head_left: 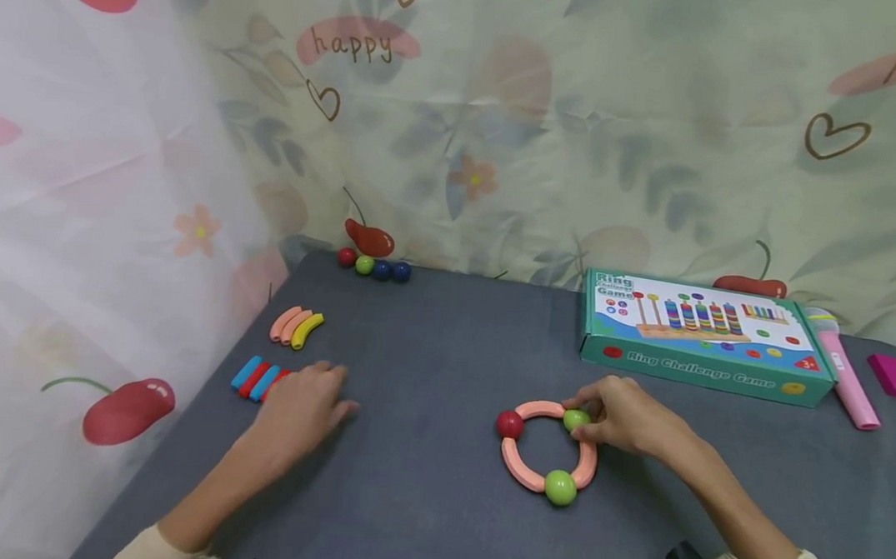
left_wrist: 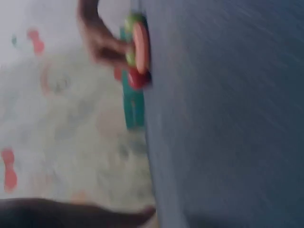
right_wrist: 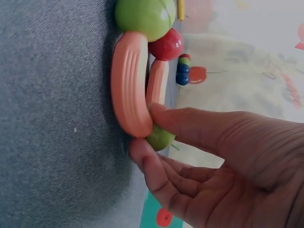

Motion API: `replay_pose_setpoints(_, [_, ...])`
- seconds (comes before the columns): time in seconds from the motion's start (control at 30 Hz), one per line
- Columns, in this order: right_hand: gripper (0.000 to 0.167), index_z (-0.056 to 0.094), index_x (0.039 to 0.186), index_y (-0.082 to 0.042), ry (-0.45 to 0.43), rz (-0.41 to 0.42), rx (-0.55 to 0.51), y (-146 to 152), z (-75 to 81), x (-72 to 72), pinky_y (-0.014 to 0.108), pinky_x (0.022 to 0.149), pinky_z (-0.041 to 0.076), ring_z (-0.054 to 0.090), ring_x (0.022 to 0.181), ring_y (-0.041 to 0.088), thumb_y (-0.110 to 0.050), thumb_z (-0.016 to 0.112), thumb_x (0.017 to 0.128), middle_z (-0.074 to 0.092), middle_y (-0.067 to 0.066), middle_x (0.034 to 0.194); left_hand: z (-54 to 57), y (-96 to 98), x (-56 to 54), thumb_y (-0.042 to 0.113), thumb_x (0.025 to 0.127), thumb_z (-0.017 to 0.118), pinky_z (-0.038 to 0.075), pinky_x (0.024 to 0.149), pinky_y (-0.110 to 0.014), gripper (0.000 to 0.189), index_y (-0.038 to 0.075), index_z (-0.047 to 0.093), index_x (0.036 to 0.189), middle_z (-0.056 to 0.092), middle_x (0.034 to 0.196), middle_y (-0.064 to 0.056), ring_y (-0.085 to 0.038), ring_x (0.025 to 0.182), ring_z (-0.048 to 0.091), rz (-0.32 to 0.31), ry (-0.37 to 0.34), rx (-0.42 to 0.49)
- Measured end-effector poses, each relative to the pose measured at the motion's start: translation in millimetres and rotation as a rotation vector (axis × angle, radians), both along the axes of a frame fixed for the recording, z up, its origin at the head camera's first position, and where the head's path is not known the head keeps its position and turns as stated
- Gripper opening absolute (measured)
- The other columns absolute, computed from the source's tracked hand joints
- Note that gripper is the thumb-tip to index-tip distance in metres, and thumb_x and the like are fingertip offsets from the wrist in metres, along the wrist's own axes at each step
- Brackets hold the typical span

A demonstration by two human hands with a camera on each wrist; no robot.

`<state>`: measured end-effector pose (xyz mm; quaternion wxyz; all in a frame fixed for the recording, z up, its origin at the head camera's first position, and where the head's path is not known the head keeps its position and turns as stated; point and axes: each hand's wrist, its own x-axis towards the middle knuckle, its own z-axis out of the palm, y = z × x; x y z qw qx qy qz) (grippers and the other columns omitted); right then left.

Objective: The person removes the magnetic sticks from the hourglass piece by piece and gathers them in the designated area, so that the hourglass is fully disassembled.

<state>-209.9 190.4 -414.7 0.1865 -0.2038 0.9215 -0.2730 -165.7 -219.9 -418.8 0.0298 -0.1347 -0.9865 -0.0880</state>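
Note:
On the grey tabletop lies a ring of three curved pink pieces (head_left: 521,466), joined by a red ball (head_left: 509,424), a front green ball (head_left: 561,488) and a back-right green ball (head_left: 576,419). My right hand (head_left: 625,416) pinches the ring at that back-right ball. In the right wrist view, thumb and fingers are around this ball (right_wrist: 160,138), beside the end of a curved pink piece (right_wrist: 130,85). At the left, my left hand (head_left: 303,411) is over the right end of a row of blue and red pieces (head_left: 252,376), its fingers hiding part of it. The left wrist view is blurred.
Two pink curved pieces and a yellow one (head_left: 307,331) lie farther back left. Red, green and dark blue balls (head_left: 382,270) line the back edge. A Ring Challenge Game box (head_left: 708,337), pink microphone (head_left: 849,376) and magenta block (head_left: 893,376) are at the right.

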Motion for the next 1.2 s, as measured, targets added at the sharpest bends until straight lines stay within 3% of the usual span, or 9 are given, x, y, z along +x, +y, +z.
replay_pose_setpoints(0.13, [0.037,0.073,0.125,0.001,0.004,0.014,0.046,0.4,3.4,-0.4,0.023,0.054,0.040,0.055,0.066,0.012,-0.010,0.080,0.091,0.070,0.001,0.081,-0.1,60.4,-13.0,0.028,0.094,0.079,0.056,0.076,-0.032,0.043,0.006,0.068,0.129,0.071,0.107,-0.008,-0.012,0.083,0.062,-0.250,-0.213,0.130])
replay_pose_setpoints(0.2, [0.037,0.072,0.127,0.000,0.030,0.036,0.092,-1.1,5.7,0.4,0.026,0.057,0.043,0.055,0.070,0.014,-0.009,0.078,0.092,0.069,0.004,0.087,-3.4,90.3,-18.4,0.031,0.096,0.077,0.052,0.075,-0.029,0.049,0.009,0.064,0.138,0.069,0.109,-0.005,-0.008,0.081,0.058,-0.343,-0.272,0.173])
replay_pose_setpoints(0.3, [0.040,0.067,0.133,0.000,0.146,0.071,0.183,-8.1,9.0,6.6,0.034,0.068,0.053,0.061,0.083,0.020,-0.007,0.074,0.094,0.069,0.012,0.103,-11.5,124.6,-24.6,0.034,0.097,0.076,0.051,0.080,-0.026,0.057,0.013,0.059,0.146,0.068,0.119,-0.005,-0.008,0.085,0.058,-0.421,-0.263,0.206])
replay_pose_setpoints(0.43, [0.054,0.059,0.143,0.003,0.289,0.083,0.225,-25.8,14.6,23.0,0.051,0.092,0.059,0.068,0.114,0.036,-0.016,0.076,0.096,0.066,0.021,0.132,-19.9,146.3,-30.3,0.032,0.096,0.077,0.055,0.092,-0.028,0.055,0.014,0.060,0.145,0.068,0.133,-0.005,-0.013,0.104,0.066,-0.485,-0.222,0.252])
replay_pose_setpoints(0.5, [0.064,0.056,0.146,0.004,0.304,0.099,0.200,-33.3,14.0,31.3,0.054,0.100,0.056,0.064,0.127,0.040,-0.025,0.080,0.093,0.063,0.022,0.142,-21.2,150.7,-31.9,0.030,0.095,0.079,0.055,0.094,-0.027,0.050,0.013,0.064,0.140,0.070,0.131,-0.005,-0.013,0.109,0.068,-0.507,-0.217,0.265])
replay_pose_setpoints(0.57, [0.079,0.054,0.149,0.003,0.295,0.127,0.198,-38.2,10.6,37.4,0.057,0.106,0.053,0.060,0.136,0.042,-0.037,0.083,0.088,0.059,0.023,0.149,-21.4,153.3,-32.6,0.028,0.094,0.080,0.054,0.089,-0.023,0.046,0.013,0.069,0.135,0.072,0.126,-0.003,-0.011,0.104,0.068,-0.513,-0.213,0.270])
replay_pose_setpoints(0.7, [0.086,0.055,0.148,0.001,0.314,0.162,0.227,-42.0,-1.7,43.8,0.059,0.111,0.048,0.053,0.144,0.043,-0.047,0.084,0.084,0.055,0.023,0.154,-22.3,158.5,-33.4,0.027,0.092,0.082,0.051,0.078,-0.015,0.040,0.013,0.074,0.128,0.074,0.116,-0.003,-0.010,0.094,0.066,-0.491,-0.212,0.298])
replay_pose_setpoints(1.2, [0.079,0.054,0.150,0.001,0.274,0.168,0.299,-45.5,-3.7,47.9,0.059,0.118,0.041,0.047,0.149,0.042,-0.038,0.084,0.087,0.051,0.023,0.158,-24.1,162.0,-37.9,0.025,0.089,0.084,0.045,0.069,-0.013,0.034,0.013,0.079,0.121,0.078,0.105,-0.002,-0.006,0.080,0.064,-0.511,-0.197,0.328])
